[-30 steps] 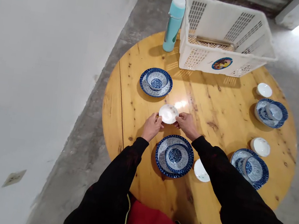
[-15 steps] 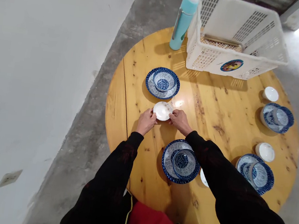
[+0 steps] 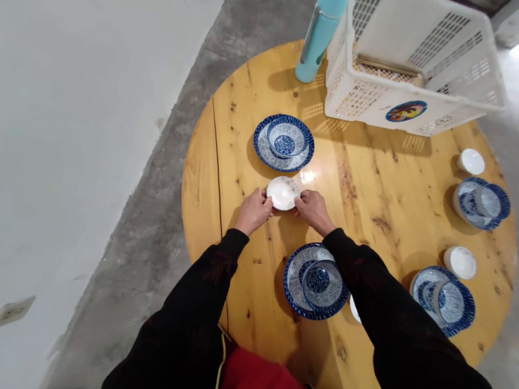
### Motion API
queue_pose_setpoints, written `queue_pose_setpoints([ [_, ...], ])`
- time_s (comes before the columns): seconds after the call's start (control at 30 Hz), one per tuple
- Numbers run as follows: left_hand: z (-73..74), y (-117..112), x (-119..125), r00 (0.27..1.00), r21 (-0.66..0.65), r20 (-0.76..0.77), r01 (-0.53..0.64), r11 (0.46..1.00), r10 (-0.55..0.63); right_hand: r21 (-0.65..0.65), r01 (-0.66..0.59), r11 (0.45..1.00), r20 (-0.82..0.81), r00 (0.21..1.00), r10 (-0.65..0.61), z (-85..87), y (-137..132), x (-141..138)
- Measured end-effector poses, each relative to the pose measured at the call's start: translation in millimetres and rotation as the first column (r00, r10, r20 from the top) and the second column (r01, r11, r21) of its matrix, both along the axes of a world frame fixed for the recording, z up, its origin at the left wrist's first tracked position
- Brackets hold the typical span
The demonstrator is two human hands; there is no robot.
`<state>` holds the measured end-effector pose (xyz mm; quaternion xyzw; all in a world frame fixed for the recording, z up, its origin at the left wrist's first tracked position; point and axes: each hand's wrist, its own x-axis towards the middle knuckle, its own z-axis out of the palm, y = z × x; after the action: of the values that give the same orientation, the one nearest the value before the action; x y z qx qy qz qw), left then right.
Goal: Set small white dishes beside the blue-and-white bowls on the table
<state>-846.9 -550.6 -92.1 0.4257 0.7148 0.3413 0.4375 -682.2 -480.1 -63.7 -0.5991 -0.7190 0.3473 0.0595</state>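
Observation:
A small white dish [image 3: 283,192] rests on the round wooden table [image 3: 385,185], just in front of a blue patterned plate with a bowl on it [image 3: 284,142]. My left hand [image 3: 254,209] grips the dish's left rim with curled fingers. My right hand [image 3: 311,208] pinches its right rim. Below my right forearm sits another blue plate with a bowl [image 3: 316,282], and a second white dish [image 3: 353,307] peeks out beside it, mostly hidden by my sleeve.
A white plastic basket [image 3: 413,65] and a teal flask [image 3: 323,27] stand at the table's far side. On the right are two more blue plate-and-bowl sets [image 3: 481,203] [image 3: 443,300], each with a small white dish [image 3: 471,161] [image 3: 460,262]. Concrete floor and a white wall lie left.
Both hands have carried the small white dish leftward and away from me, from near the closest plate to just in front of the far blue plate. My head has shifted too.

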Motion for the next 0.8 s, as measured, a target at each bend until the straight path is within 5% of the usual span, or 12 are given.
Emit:
queue_pose_setpoints([
  [0.43, -4.1, 1.7, -0.5, 1.000, 0.001, 0.013, -0.001, 1.000, 0.001, 0.143, -0.135, 0.981, 0.266, 0.959, 0.093, 3.3, -0.9, -1.8],
  [0.8, 0.7, 1.0, 0.3, 1.000, -0.010, 0.024, -0.009, 1.000, 0.009, 0.054, 0.017, 0.998, 0.015, 1.000, -0.018, 9.5, -9.5, 15.2],
])
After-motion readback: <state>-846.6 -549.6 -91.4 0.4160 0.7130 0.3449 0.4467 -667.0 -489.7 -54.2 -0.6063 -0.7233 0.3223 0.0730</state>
